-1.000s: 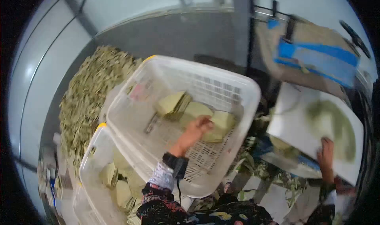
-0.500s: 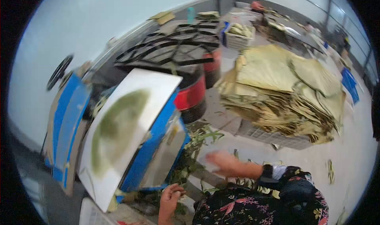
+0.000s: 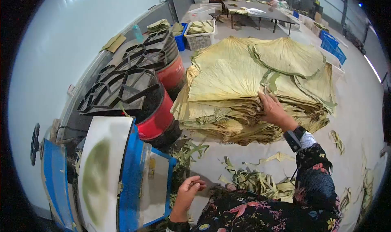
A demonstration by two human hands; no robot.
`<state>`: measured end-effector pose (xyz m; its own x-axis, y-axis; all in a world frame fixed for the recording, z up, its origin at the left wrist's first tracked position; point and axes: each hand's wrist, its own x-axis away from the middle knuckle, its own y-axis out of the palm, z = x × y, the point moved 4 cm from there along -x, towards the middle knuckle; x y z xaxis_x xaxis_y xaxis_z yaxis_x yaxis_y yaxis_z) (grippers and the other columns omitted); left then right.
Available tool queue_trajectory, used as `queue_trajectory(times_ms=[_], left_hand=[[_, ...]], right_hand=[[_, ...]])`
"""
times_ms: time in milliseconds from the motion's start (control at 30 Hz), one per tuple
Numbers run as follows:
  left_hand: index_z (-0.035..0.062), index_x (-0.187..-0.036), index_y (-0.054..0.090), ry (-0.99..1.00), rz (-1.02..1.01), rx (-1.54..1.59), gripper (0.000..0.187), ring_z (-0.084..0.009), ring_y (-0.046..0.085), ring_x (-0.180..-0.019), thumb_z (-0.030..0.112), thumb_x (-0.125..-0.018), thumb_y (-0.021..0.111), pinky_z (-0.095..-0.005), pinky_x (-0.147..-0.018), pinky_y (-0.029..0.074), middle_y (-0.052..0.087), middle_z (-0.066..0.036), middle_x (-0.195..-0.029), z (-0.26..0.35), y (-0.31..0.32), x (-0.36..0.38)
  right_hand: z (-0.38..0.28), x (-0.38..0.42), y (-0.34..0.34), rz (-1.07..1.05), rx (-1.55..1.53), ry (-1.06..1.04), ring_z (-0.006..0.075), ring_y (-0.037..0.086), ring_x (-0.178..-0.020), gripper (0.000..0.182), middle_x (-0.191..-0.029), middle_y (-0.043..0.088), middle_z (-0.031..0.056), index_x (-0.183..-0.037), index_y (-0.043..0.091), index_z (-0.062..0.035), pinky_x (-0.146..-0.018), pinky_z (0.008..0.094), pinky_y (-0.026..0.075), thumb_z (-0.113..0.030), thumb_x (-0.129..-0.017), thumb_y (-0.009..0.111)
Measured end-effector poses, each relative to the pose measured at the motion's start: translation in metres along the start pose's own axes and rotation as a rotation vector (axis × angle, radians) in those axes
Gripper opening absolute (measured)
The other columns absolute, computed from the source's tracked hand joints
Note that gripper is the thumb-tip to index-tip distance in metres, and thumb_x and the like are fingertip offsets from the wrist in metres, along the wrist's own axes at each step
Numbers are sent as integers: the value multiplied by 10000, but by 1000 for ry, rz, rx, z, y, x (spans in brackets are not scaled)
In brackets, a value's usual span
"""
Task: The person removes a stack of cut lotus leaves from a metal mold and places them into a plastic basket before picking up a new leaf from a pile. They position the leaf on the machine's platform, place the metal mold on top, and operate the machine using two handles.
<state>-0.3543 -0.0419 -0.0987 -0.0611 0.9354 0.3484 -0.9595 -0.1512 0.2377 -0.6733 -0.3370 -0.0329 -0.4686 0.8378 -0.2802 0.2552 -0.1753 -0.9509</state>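
Note:
A tall stack of large dried leaves (image 3: pixel 228 77), pale yellow-green with brown folded edges, stands in front of me. At its near edge my right hand (image 3: pixel 275 109) has its fingertips closed on the rim of a top leaf, beside a greenish fold. My left hand (image 3: pixel 189 193) hangs low near the blue machine, loosely curled with the fingers a little apart and nothing seen in it. The blue machine (image 3: pixel 136 179) has a white board (image 3: pixel 118 138) on top with a green stain. Leaf scraps (image 3: pixel 260 183) lie on the floor below my arms.
Red-and-black drums (image 3: pixel 157 120) with black metal frames (image 3: pixel 122 87) on top line the wall at left. Behind the stack are a white crate of leaves (image 3: pixel 200 39) and a blue basket (image 3: pixel 333 46). Two people sit at far tables (image 3: pixel 264 15).
The view has swung toward the leaf stack. My right hand has moved up and forward from above the floor scraps to the stack's near edge. My left hand stays low by the machine.

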Motion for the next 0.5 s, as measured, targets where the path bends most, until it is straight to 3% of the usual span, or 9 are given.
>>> queue_trajectory(times_ms=[100, 200, 333, 400, 500], left_hand=[[-46, -1202, 453, -32, 11, -53, 343, -233, 603, -942, 93, -896, 523, -339, -839, 482, 595, -160, -1039, 9, -16, -6], [-45, -1191, 463, -5, 14, -101, 335, -225, 608, -922, 105, -897, 520, -334, -824, 486, 598, -158, -1036, 8, -31, -27], [-39, -1157, 488, 11, -61, -126, 303, -210, 612, -906, 124, -903, 513, -324, -811, 487, 608, -137, -1002, 14, -23, -49], [-37, -1160, 488, -18, -130, -180, 306, -214, 606, -929, 140, -911, 514, -323, -820, 484, 604, -139, -1018, 16, -11, -66], [-34, -1169, 483, -14, -266, -294, 318, -217, 600, -956, 173, -928, 506, -322, -830, 481, 600, -138, -1034, 22, 18, -102]], right_hand=[[5, 3, 4, -49, -68, -1, 353, 478, -1130, 993, -1246, 489, 177, -1401, 207, -68, -933, 404, 391, -141, -604, 796], [29, -2, 20, -37, -66, -98, 377, 509, -1068, 929, -1165, 526, 210, -1382, 233, -51, -884, 419, 418, -148, -636, 778], [30, -22, -9, -204, -173, 90, 413, 529, -1004, 814, -1085, 550, 253, -1327, 290, -21, -838, 438, 432, -177, -681, 759], [33, -30, -17, -210, -182, 86, 414, 541, -979, 787, -1042, 567, 257, -1320, 296, -18, -802, 441, 436, -218, -705, 743], [46, -42, -24, -248, -102, 177, 434, 555, -923, 697, -948, 594, 260, -1269, 343, -8, -756, 457, 438, -342, -761, 685]])
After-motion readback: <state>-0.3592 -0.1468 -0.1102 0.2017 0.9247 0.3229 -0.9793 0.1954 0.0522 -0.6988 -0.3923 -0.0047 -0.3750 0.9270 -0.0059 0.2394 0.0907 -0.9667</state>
